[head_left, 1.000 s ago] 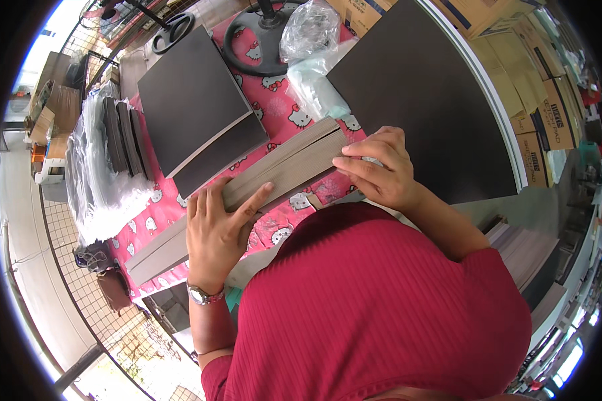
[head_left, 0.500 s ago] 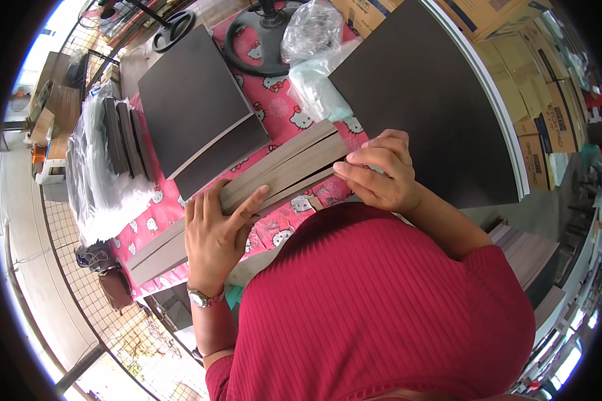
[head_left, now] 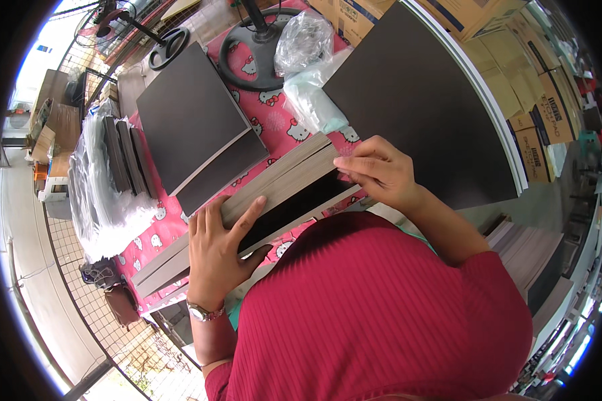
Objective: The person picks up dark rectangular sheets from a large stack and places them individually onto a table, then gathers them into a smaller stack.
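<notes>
A long stack of black board sheets [head_left: 291, 179], its grey cut edges facing up, stands on edge in front of my body. My left hand [head_left: 222, 234] straddles the stack near its middle, fingers over the far side and thumb on the near side. At the right end, my right hand [head_left: 384, 172] pinches a corner of the sheets between thumb and fingertips. A wide gap splits the stack lengthwise, and a black sheet face [head_left: 297, 204] shows inside it. The nearer part of the stack leans toward my red top.
Dark boards [head_left: 190, 117] lie at the far left of the pink patterned cloth [head_left: 274, 120]. A large black stack [head_left: 425, 100] lies to the right. Plastic-wrapped sheets [head_left: 93, 194], a black round stand base [head_left: 257, 57], clear plastic wrap [head_left: 308, 43] and cartons [head_left: 535, 87] surround it.
The narrow gap in the stack has widened, baring a black sheet face. The near part has tipped toward me. My right hand still pinches the end, while my left stays over the middle.
</notes>
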Available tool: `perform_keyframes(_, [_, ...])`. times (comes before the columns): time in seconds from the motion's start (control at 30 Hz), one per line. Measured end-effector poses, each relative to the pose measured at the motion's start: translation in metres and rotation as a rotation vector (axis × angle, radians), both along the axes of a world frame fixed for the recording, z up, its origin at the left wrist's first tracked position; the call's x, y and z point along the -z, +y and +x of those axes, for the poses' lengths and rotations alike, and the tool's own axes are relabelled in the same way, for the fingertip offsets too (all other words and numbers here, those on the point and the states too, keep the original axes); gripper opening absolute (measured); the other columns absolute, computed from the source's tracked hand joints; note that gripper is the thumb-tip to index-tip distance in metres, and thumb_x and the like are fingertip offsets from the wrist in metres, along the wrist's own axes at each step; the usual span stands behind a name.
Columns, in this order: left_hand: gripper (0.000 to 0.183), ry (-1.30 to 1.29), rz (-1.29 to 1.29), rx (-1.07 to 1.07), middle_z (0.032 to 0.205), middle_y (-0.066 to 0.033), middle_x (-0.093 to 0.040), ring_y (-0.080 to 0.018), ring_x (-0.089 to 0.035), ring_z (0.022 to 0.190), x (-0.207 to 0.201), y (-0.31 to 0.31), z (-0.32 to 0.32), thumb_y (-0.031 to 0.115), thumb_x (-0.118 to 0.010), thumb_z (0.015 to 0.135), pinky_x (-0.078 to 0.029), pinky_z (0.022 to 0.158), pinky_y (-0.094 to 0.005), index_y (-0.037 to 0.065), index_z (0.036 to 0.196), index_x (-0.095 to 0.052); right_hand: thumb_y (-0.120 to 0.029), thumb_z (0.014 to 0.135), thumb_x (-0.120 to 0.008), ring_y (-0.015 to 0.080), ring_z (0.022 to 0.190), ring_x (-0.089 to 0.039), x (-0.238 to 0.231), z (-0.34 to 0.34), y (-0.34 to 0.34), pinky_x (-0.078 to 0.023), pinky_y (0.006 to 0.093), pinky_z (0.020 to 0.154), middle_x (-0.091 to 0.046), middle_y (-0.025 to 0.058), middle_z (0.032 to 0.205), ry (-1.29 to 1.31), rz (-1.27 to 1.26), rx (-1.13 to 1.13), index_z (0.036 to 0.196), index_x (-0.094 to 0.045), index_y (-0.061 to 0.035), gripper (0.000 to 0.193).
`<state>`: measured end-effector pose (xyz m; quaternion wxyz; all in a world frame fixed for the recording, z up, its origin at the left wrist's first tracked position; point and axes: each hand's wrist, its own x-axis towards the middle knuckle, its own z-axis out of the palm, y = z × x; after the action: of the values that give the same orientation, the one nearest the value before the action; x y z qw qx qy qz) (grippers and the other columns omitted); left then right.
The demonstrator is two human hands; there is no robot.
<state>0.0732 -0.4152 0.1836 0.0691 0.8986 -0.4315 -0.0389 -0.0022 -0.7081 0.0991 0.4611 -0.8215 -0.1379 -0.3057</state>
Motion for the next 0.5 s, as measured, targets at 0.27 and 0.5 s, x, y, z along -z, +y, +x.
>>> perform_keyframes(0.27, [0.081, -0.002, -0.014, -0.005, 0.126, -0.0167, -0.050, -0.0344, -0.050, 0.109, 0.001, 0.002, 0.001, 0.031, -0.082, 0.065, -0.040, 0.095, -0.0465, 0.035, 0.140, -0.051, 0.014, 0.071, -0.066, 0.0122, 0.066, -0.060, 0.004, -0.003, -0.001, -0.050, 0.0249, 0.057, -0.058, 0.0035, 0.088, -0.034, -0.060, 0.004, 0.106, -0.072, -0.0055, 0.040])
perform_keyframes(0.5, [0.082, -0.008, -0.010, -0.016, 0.128, -0.0176, -0.049, -0.0354, -0.050, 0.111, 0.001, 0.000, 0.001, 0.032, -0.084, 0.062, -0.040, 0.095, -0.0468, 0.029, 0.139, -0.053, 0.008, 0.079, -0.064, 0.0148, 0.076, -0.062, -0.008, -0.002, -0.016, -0.048, 0.0230, 0.060, -0.060, 0.0070, 0.089, 0.130, 0.163, -0.280, 0.099, -0.071, -0.0038, 0.024])
